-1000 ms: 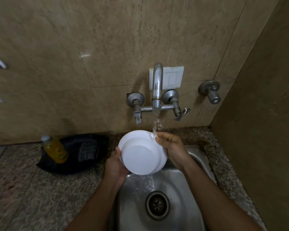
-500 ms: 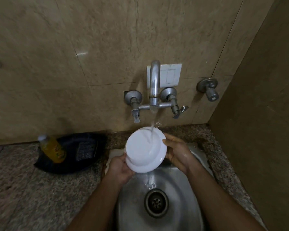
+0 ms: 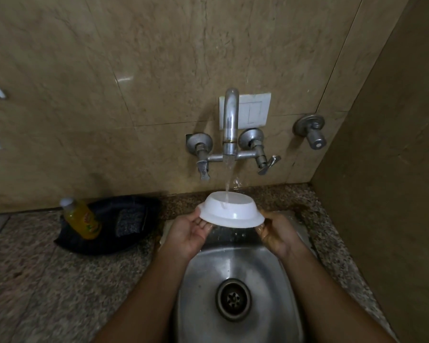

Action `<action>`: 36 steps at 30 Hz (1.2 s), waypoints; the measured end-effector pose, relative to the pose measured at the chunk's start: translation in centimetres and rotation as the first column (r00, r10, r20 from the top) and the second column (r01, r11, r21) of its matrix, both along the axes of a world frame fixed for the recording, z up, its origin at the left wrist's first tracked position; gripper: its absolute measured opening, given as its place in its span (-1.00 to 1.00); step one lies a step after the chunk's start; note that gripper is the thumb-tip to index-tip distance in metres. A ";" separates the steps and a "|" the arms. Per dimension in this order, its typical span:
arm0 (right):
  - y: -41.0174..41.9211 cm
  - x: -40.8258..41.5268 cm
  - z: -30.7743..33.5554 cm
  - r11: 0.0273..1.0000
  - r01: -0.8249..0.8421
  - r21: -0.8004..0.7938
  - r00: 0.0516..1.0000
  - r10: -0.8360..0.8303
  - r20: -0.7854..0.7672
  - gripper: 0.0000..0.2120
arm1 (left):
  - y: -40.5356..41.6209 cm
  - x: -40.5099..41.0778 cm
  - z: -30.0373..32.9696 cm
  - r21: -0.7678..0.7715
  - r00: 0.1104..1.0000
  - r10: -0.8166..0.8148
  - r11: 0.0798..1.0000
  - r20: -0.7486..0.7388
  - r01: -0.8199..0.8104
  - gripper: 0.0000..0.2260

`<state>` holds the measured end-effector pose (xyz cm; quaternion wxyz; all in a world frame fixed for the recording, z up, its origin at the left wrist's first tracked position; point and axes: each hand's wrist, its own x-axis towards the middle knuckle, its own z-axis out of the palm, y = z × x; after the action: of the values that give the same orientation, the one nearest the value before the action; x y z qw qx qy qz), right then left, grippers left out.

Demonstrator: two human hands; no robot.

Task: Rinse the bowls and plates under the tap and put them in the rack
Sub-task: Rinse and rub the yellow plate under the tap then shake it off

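We've got the white bowl [image 3: 231, 211] flipped upside down under the tap [image 3: 230, 125], left hand [image 3: 189, 231] and right hand [image 3: 276, 233] each gripping its rim. Looks light, stiff, probably slippery wet, so hold that flared rim.

A bowl [image 3: 230, 210] sits upside down between tap [image 3: 230, 122] and sink [image 3: 235, 288]; bottle [image 3: 81, 217] lies left.

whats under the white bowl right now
The white bowl is upside down, its rim held by the left hand and right hand. Below it is the steel sink. The bowl's inside is hidden.
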<state>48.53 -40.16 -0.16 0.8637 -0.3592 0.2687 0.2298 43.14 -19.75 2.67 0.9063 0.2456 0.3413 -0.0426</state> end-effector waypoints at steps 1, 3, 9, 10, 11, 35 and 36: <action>-0.2 0.1 -0.1 1.000 0.004 -0.002 1.000 -0.004 -0.017 -0.69 | -0.3 0.1 0.2 0.005 1.000 -0.009 1.000 0.008 0.009 -0.76; -0.6 0.2 -0.6 1.000 0.006 -0.004 0.999 -0.006 -0.034 -0.67 | -0.8 0.3 0.5 0.012 0.999 -0.028 1.000 0.022 0.027 -0.76; -0.9 -0.4 -0.6 0.991 -0.103 -0.088 0.991 0.109 0.073 -0.62 | -1.1 -0.7 0.0 0.096 0.984 -0.167 0.982 0.068 0.160 -0.79; -1.0 -0.5 -0.6 0.992 -0.106 -0.074 0.987 0.114 0.112 -0.61 | -0.8 -1.1 -0.3 0.107 0.982 -0.176 0.980 0.070 0.169 -0.77; -1.0 -0.6 -0.4 0.992 -0.117 -0.047 0.981 0.123 0.150 -0.60 | -0.4 -1.4 -0.6 0.116 0.982 -0.178 0.979 0.066 0.169 -0.75; 1.3 -2.7 0.5 0.906 -0.014 -0.423 0.965 0.123 0.231 -0.52 | 2.2 -2.3 -0.7 0.106 0.733 -0.639 0.733 -0.232 0.672 -0.32; 1.3 -2.8 0.5 0.879 -0.004 -0.477 0.963 0.133 0.236 -0.53 | 2.0 -2.1 -0.5 0.090 0.741 -0.635 0.743 -0.218 0.663 -0.38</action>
<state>45.78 -38.88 0.37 0.7691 -0.5951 0.1874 0.1387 41.06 -17.70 2.19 0.7780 0.4171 0.3138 -0.3498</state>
